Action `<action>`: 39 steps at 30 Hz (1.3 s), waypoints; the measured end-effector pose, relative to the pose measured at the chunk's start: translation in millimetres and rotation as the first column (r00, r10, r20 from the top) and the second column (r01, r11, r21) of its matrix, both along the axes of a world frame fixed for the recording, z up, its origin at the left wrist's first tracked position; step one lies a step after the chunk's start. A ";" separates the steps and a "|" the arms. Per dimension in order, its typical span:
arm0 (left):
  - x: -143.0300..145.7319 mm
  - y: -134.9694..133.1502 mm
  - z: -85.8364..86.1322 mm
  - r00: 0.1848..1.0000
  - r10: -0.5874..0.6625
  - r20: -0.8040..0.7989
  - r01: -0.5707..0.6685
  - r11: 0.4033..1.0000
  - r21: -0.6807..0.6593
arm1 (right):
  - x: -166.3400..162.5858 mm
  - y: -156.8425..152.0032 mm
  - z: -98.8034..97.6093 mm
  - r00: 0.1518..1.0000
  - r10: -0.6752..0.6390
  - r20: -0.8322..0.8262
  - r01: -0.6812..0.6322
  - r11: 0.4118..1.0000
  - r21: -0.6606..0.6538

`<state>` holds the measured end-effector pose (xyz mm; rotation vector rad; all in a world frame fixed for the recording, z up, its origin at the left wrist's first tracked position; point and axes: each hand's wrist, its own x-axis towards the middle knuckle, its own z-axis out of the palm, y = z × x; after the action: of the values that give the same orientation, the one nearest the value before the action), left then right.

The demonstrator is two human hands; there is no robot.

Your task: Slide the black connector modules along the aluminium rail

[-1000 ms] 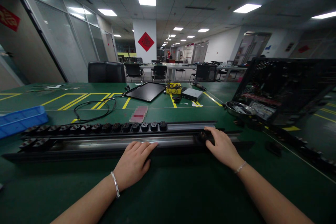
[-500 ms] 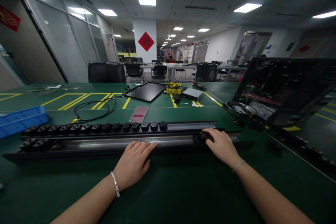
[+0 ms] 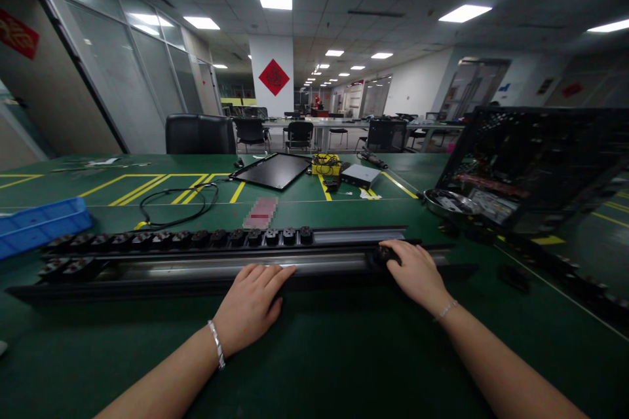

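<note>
Rails (image 3: 361, 236), two; right fingers (image 3: 405, 249) clamped on one black module (image 3: 382, 255); left fingers (image 3: 268, 275) on nearer rail (image 3: 191, 268), thumb (image 3: 275, 311) apart.

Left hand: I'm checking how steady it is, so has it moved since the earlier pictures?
No: against the flat dark panel, the left hand sits in the same place at the near rail.

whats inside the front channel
The front channel holds two black pieces at its left end and a third black piece farther right, at the right hand. The right hand hides part of that piece and the channel behind.
</note>
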<state>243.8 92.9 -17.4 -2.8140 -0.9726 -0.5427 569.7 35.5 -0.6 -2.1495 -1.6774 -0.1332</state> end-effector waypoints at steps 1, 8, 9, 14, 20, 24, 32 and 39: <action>0.1 0.0 -0.1 1.000 0.001 0.001 -0.001 1.000 -0.002 | -0.2 -0.1 -0.2 1.000 -0.001 -0.001 0.001 1.000 0.001; -0.8 0.0 0.4 1.000 -0.004 0.011 0.005 1.000 -0.013 | 0.0 -1.1 -0.3 1.000 0.026 -0.017 -0.026 0.999 0.020; -1.0 0.0 0.5 1.000 -0.005 0.010 0.006 1.000 -0.019 | 0.2 -1.3 -0.3 0.999 0.034 -0.019 -0.033 0.999 0.023; -1.0 0.3 0.0 1.000 -0.002 0.009 0.002 1.000 -0.027 | 2.4 -1.5 -0.9 0.998 0.060 -0.018 -0.060 0.998 0.031; 0.4 -0.6 0.9 1.000 0.001 0.009 0.000 1.000 -0.030 | 2.4 -3.3 1.0 0.996 0.087 0.001 -0.087 0.996 0.026; 0.6 -0.6 1.0 1.000 0.003 0.003 -0.002 0.999 -0.034 | -0.5 -5.4 2.4 0.995 0.100 0.027 -0.101 0.994 0.051; -0.5 -0.1 0.4 1.000 -0.005 0.014 0.005 1.000 -0.022 | -3.7 -2.7 0.0 0.998 0.059 0.031 -0.062 0.994 0.088; -0.5 0.4 -0.1 1.000 -0.007 0.018 0.007 1.000 -0.010 | -4.1 -1.1 -1.2 0.996 0.058 0.063 -0.065 0.990 0.122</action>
<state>243.3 93.3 -17.5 -2.8275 -0.9719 -0.5661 565.6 34.4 -1.7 -2.0192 -1.7192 -0.2780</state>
